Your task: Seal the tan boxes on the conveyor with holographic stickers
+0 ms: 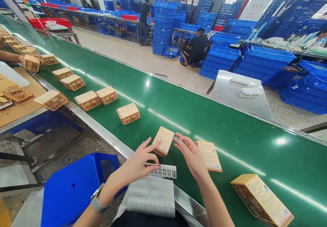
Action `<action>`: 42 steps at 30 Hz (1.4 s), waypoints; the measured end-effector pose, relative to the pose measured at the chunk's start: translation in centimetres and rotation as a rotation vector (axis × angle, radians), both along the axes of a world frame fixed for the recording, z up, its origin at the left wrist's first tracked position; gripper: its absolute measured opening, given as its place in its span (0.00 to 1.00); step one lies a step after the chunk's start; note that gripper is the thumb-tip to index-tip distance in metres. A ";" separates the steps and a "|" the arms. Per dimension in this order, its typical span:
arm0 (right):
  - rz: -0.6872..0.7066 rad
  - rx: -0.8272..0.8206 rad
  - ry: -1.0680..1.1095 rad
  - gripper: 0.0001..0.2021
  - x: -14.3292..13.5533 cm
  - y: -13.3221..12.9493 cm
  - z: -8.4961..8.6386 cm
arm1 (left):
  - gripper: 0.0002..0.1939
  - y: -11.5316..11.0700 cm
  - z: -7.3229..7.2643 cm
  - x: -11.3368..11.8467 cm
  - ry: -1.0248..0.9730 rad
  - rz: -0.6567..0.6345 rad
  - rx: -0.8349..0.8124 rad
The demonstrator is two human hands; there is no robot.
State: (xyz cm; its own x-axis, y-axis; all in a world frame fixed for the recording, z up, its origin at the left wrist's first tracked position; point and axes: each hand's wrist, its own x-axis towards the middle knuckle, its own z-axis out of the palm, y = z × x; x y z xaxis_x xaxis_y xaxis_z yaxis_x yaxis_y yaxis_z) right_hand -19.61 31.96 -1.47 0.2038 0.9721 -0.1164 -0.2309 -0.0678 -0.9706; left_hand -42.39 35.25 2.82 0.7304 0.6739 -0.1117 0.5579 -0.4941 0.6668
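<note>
A cream-and-brown carton lies on the green conveyor belt between my two hands. My left hand has its fingers apart, the foremost over the carton's near left side; whether it presses on the carton I cannot tell. Its lower fingers are at a white strip with square cells, which looks like a sticker sheet. At the fingertips of my right hand, by the carton's right edge, sits a small blue sticker. Pale backing paper hangs in front of my body.
Cartons with small blue marks, one lying flat and one larger-looking, are on the belt to the right. Several more cartons line the left. A blue plastic stool stands lower left. A co-worker's hand touches a carton upstream.
</note>
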 end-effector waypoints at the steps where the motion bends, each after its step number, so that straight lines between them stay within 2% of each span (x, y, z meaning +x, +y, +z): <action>1: -0.008 -0.014 0.048 0.15 -0.2 0.8 -0.6 | 0.04 -0.2 -0.5 0.0 0.003 -0.027 -0.031; 4: -0.041 -0.040 0.041 0.18 -0.5 2.8 -1.5 | 0.05 -1.1 -1.3 0.7 -0.004 -0.054 -0.045; 8: -0.061 -0.100 -0.040 0.19 -0.1 3.5 -1.6 | 0.06 -2.2 -1.5 2.2 -0.007 -0.040 -0.007; 17: -0.188 -0.133 -0.276 0.20 0.0 1.4 -2.3 | 0.04 -3.1 -2.5 3.4 -0.040 -0.083 0.015; 22: -0.304 -0.125 -0.478 0.17 -0.3 0.2 -2.0 | 0.03 -3.4 -2.8 4.2 -0.048 -0.100 0.025; 24: -0.318 -0.144 -0.531 0.19 0.0 0.1 -1.8 | 0.04 -3.6 -2.8 4.6 -0.051 -0.115 0.036; 28: -0.302 -0.153 -0.606 0.22 1.4 0.0 -1.3 | 0.04 -3.8 -2.4 5.0 -0.057 -0.150 0.062; 30: -0.300 -0.118 -0.660 0.20 2.1 -0.4 -0.4 | 0.04 -3.6 -1.7 4.8 -0.058 -0.096 0.037; 32: -0.233 -0.022 -0.747 0.17 2.4 -1.4 1.0 | 0.06 -3.3 -0.6 4.3 -0.052 0.028 -0.001; 33: -0.139 0.042 -0.787 0.16 2.3 -2.1 1.9 | 0.07 -3.0 0.1 4.0 -0.050 0.086 -0.024; 36: 0.279 0.199 -0.816 0.11 1.7 -3.9 4.4 | 0.09 -2.3 2.2 3.0 -0.062 0.145 -0.138; 37: 0.376 0.224 -0.801 0.10 1.4 -4.4 5.0 | 0.09 -2.2 2.8 2.8 -0.066 0.147 -0.188; 39: 0.437 0.247 -0.783 0.11 0.9 -4.8 5.7 | 0.10 -2.1 3.8 2.5 -0.054 0.159 -0.262; 42: 0.413 0.254 -0.812 0.14 0.5 -4.8 5.5 | 0.08 -2.3 4.3 2.3 0.029 0.187 -0.234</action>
State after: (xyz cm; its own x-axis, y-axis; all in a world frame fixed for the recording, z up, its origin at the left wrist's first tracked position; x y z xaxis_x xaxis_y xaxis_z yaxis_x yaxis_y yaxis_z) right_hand -19.11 27.16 3.99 -0.2368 0.9621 0.1349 0.5171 0.2424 -0.8209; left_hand -40.13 33.00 7.07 0.5902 0.7499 -0.2989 0.6449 -0.2153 0.7333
